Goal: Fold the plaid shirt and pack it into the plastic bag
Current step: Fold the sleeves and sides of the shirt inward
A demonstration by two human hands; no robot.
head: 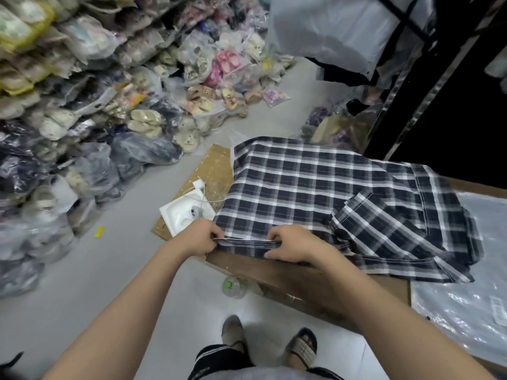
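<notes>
The dark blue and white plaid shirt [315, 185] lies spread on a brown cardboard surface [301, 278], partly folded, with a sleeve lying across its right side. My left hand [201, 238] pinches the shirt's near left edge. My right hand [290, 244] grips the same near edge a little to the right, fingers curled under the fabric. A clear plastic bag [466, 297] lies flat on the surface at the right, touching the shirt's right side.
Piles of bagged slippers and goods [82, 119] fill the floor and shelves at the left. A white tray with a cable [186, 212] sits on cardboard beside the shirt. A plastic bottle [233, 286] stands on the floor near my feet. A dark rack [439, 78] rises at the right.
</notes>
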